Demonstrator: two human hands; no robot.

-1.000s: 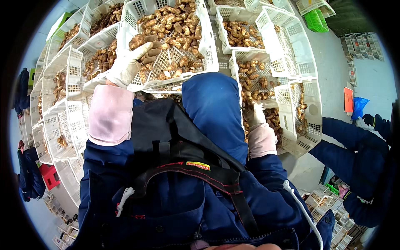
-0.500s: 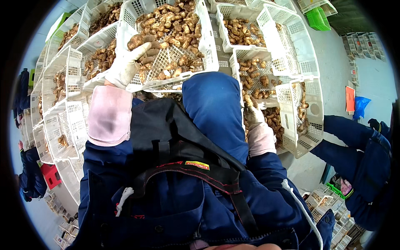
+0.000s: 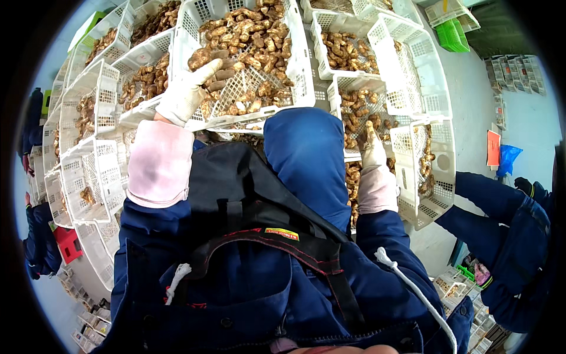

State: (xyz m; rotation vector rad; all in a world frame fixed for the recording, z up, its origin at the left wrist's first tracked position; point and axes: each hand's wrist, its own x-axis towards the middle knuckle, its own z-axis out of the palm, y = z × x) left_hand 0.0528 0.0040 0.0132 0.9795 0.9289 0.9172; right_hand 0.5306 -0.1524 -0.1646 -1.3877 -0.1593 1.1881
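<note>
A large white plastic crate [image 3: 306,76] in front of me holds many brown and pale mushrooms [image 3: 247,35]. Over its near left corner reaches my left hand [image 3: 184,94] in a whitish glove, its fingers stretched out among the mushrooms. A big brown mushroom [image 3: 201,58] lies just beyond the thumb; whether the hand touches it is unclear. To the right, my right hand [image 3: 372,150], gloved too, is closed on a small pale-tipped mushroom [image 3: 369,125]. This hand hovers over a white crate [image 3: 333,97] with mushrooms scattered on its mesh bottom. My right fingertips are partly hidden.
More white crates [image 3: 106,88] of mushrooms stand along the left. A tilted crate [image 3: 436,194] with mushrooms along its side is right of my right hand. My blue-clad knee [image 3: 303,133] sits between the crates. A person in dark blue [image 3: 513,236] is at the right.
My right hand has moved up and rightward with the mushroom, away from my knee. The left hand keeps its place at the large crate; the whole view has shifted slightly.
</note>
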